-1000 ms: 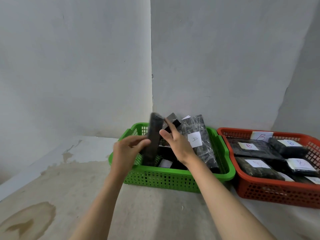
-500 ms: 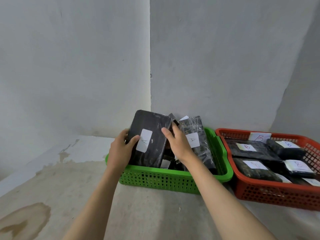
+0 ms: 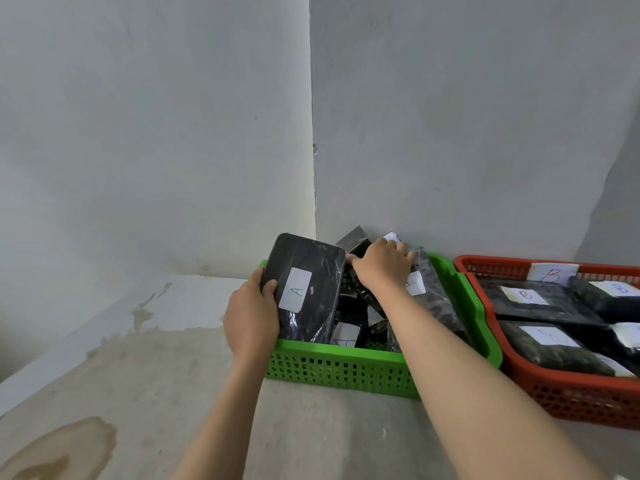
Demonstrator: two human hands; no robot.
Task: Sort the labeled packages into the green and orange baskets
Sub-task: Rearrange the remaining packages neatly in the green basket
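With the left hand [image 3: 250, 318] gripping the upright black plastic-wrapped package labelled A [image 3: 304, 289] at the nine o'clock end of the green perforated plastic basket [image 3: 332, 370] and the right hand [image 3: 382, 268] spread flat on the leaning packages [image 3: 433, 299], a careless release could tip it out.

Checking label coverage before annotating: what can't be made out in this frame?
Head view only:
- Green basket floor and lower packages: hidden by the package marked A in the left hand and by the right hand.
- Orange basket: right part cut off by the frame edge.
- Right hand's grip: fingertips hidden among the packages.
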